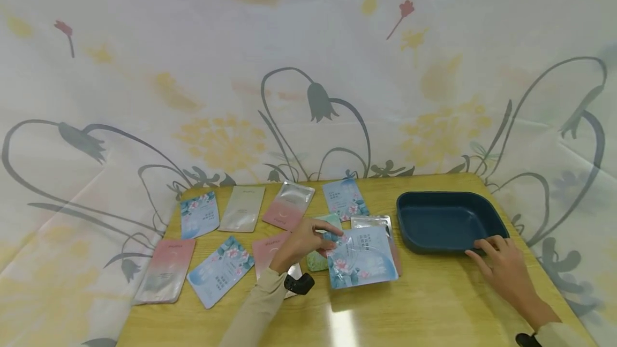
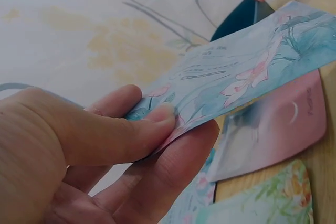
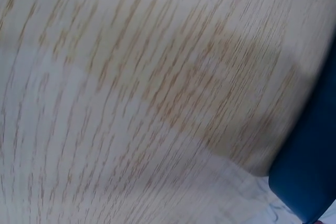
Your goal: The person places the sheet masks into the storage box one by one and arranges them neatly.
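My left hand [image 1: 308, 242] pinches a light blue face mask packet [image 1: 363, 256] with pink lotus flowers by its edge. In the left wrist view the thumb lies on top of this packet [image 2: 231, 77] and the fingers underneath. It hovers over a pink-and-silver packet [image 2: 278, 124], partly covering it, and beside a green floral packet [image 2: 273, 198]. At the right, my right hand [image 1: 506, 269] grips the near rim of a dark blue dish [image 1: 448, 197], whose inside shows no packets. The right wrist view catches only the side of this dish [image 3: 310, 156], not the fingers.
More packets lie spread over the wooden table [image 1: 424, 304]: a blue one [image 1: 199, 215], a cream one [image 1: 242, 209], several pink-and-silver ones [image 1: 166, 269], another blue one [image 1: 222, 272] and one at the back [image 1: 345, 198]. A flower-patterned cloth [image 1: 308, 42] stands behind the table.
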Tool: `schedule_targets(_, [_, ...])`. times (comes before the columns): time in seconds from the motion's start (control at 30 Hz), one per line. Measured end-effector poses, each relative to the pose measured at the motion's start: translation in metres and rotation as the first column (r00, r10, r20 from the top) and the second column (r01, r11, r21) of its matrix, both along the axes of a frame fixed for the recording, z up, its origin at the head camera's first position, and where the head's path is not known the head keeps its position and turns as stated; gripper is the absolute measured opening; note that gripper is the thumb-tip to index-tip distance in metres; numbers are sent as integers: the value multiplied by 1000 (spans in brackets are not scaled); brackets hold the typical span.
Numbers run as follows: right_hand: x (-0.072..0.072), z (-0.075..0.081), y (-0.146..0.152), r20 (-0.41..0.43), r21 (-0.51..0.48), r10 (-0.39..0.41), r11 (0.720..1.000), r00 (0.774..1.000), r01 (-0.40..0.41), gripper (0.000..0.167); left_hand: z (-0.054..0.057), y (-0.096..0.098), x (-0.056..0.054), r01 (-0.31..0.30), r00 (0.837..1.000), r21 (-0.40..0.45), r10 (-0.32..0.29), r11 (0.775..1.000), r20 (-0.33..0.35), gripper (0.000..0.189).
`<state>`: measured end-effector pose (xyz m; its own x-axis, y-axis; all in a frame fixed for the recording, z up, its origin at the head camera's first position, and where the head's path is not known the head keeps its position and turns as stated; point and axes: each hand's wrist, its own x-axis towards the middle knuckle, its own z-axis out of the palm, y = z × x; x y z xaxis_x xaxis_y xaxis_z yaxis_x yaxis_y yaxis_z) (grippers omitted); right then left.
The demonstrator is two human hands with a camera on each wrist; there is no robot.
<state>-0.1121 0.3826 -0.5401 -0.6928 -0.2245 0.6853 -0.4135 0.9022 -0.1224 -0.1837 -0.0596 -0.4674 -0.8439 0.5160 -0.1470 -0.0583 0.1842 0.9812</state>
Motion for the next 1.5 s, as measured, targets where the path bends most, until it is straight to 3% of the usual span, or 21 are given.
schedule_targets(0.33, [6,-2,0,86,-54,-36,998,996,41,41,5,26,-23,18,1000,67,-19,998,15,23])
schedule_targets(0.87, [4,-6,-1,65,-78,-27,996,997,32,51,5,76,-57,116,993,147,-112,982,-30,26])
schedule_targets(1.2, [3,-4,-2,37,-69,-31,997,999,34,63,6,111,-71,126,992,159,-125,979,-12,26])
schedule_targets(1.5, [4,-6,-2,20,-66,-49,997,999,51,65,-1,144,-79,120,992,148,-125,982,25,26])
